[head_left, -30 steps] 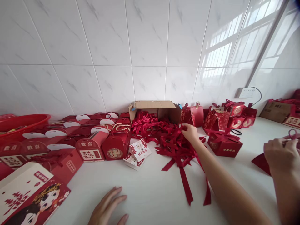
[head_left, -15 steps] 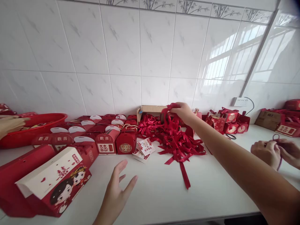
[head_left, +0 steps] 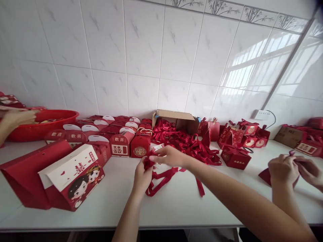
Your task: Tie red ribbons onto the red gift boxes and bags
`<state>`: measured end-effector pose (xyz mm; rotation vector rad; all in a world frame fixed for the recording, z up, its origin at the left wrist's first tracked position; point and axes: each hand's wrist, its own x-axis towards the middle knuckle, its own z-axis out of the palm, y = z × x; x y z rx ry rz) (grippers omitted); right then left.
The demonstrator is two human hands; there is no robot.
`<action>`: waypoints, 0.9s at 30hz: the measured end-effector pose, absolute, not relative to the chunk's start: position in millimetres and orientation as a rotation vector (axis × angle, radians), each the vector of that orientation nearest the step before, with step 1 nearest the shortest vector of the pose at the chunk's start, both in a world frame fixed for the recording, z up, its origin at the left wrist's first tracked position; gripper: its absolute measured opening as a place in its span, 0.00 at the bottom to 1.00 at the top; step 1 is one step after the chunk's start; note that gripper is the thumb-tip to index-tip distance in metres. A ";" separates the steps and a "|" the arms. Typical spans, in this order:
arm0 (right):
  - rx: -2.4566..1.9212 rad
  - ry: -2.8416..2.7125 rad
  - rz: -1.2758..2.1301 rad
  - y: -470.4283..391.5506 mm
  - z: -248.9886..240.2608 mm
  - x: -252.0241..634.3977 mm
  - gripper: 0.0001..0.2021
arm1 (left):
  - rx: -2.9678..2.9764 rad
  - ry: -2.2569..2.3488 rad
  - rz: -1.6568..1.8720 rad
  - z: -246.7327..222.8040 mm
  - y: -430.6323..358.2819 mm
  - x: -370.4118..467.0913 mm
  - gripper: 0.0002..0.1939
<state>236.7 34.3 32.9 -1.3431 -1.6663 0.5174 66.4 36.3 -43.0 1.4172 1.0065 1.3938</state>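
Observation:
My left hand (head_left: 142, 176) is closed around a bunched red ribbon (head_left: 161, 179), whose loops hang down to the white table. Meeting it from the right, my right hand (head_left: 169, 157) pinches the same ribbon at the top of the bunch. Behind my hands spreads a heap of loose red ribbons (head_left: 202, 149), spilling from an open cardboard box (head_left: 174, 115). Small printed cards (head_left: 157, 147) lie just behind my fingers, partly covered. A red gift box with a round gold print (head_left: 140, 148) stands close behind my left hand.
Rows of red gift boxes (head_left: 120, 144) and two larger ones (head_left: 75, 181) stand left. A co-worker's hand reaches over a red basin (head_left: 54, 117) at far left. Another person's hands (head_left: 290, 169) work over a red box at right. Finished-looking boxes (head_left: 236, 156) stand near them.
My right hand has come from the ribbon heap toward me, bringing ribbon along. My left hand, open before, has risen and closed on it. The view has shifted.

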 end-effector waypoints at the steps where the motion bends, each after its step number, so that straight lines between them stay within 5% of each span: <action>1: -1.441 -1.694 0.547 37.6 30.3 248.7 0.14 | 1.416 1.037 1.336 -45.0 36.1 64.6 0.06; 9: -2.152 -1.332 0.331 45.2 7.8 391.4 0.14 | 1.441 1.184 1.210 -42.3 37.0 48.3 0.10; 16: -2.233 -1.143 0.290 39.4 -16.5 416.9 0.13 | 1.425 1.301 1.202 -50.6 44.5 30.1 0.07; 27: -1.606 -1.056 0.076 33.6 142.9 369.3 0.08 | 1.289 1.206 1.375 -50.3 42.9 35.4 0.11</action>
